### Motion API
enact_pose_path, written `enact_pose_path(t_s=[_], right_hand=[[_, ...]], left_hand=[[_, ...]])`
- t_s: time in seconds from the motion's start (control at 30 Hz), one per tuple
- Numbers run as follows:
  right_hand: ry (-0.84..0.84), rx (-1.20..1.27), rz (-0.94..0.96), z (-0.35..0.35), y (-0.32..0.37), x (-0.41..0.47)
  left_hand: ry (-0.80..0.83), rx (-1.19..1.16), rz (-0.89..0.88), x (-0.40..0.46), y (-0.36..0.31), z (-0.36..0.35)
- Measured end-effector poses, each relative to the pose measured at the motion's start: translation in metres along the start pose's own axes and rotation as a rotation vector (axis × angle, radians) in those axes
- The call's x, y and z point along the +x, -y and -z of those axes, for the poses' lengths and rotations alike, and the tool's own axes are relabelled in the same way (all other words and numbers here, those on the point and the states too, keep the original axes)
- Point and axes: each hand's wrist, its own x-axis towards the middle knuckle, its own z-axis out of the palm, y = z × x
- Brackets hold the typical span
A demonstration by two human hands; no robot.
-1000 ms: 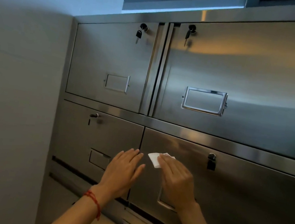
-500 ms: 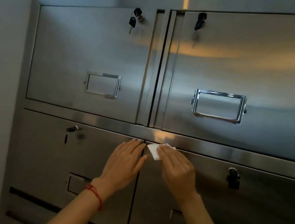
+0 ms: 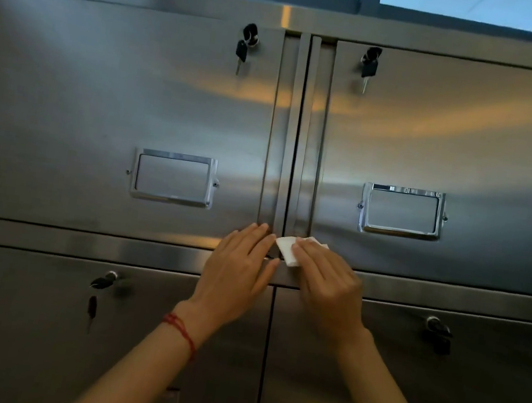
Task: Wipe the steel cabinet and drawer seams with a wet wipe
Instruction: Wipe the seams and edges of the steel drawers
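A steel cabinet (image 3: 100,103) with two upper doors and two lower drawers fills the view. A small folded white wet wipe (image 3: 287,251) lies against the bottom of the vertical seam (image 3: 295,144) between the upper doors. My right hand (image 3: 328,285) presses the wipe onto the steel with straight fingers. Just left of the seam, my left hand (image 3: 238,267) rests flat on the left door and the horizontal rail (image 3: 81,243), fingers straight. A red string is tied round my left wrist.
Keys (image 3: 245,46) hang in the left upper door's lock, and more keys (image 3: 368,66) in the right one. Chrome label frames (image 3: 174,178) sit mid-door. The lower drawers have locks (image 3: 106,279). A window runs above the cabinet.
Both hands have moved up from the lower drawers' seam to the base of the upper doors' vertical seam, carrying the wipe. The view has shifted to face the cabinet squarely.
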Motion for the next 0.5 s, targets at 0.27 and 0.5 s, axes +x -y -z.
enact_pose_path(t_s=[0.27, 0.5], right_hand=[[-0.038, -0.059, 0.021, -0.008, -0.006, 0.024], [-0.106, -0.094, 0.054, -0.019, -0.024, 0.034]], left_hand=[[-0.036, -0.002, -0.036, 0.022, 0.018, 0.003], [-0.097, 0.025, -0.076, 0.042, 0.022, -0.005]])
